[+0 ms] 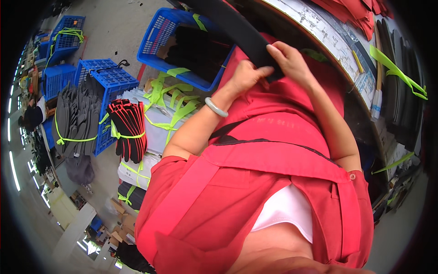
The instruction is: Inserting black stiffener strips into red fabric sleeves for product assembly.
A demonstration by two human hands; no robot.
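Note:
A long black strip (237,29), apparently fabric, runs from the top edge down to my hands, over my red apron. My left hand (250,76), with a pale bangle (216,107) on its wrist, is closed at the strip's near end, its thumb pointing right. On the other side of that end, my right hand (292,64) grips the strip's edge with bent fingers. The fingertips of both hands are partly hidden behind the strip. Just left of it stands a blue plastic basket (150,39) with dark pieces inside and lime-green ties on its rim.
At the right is a worktable (337,48) with a worn pale top and red fabric (351,16). Dark strips (397,82) hang beyond it. To the left are a blue crate (107,80), grey bundled pieces (77,114), a black-and-red bundle (127,130) and white tied stacks (159,132).

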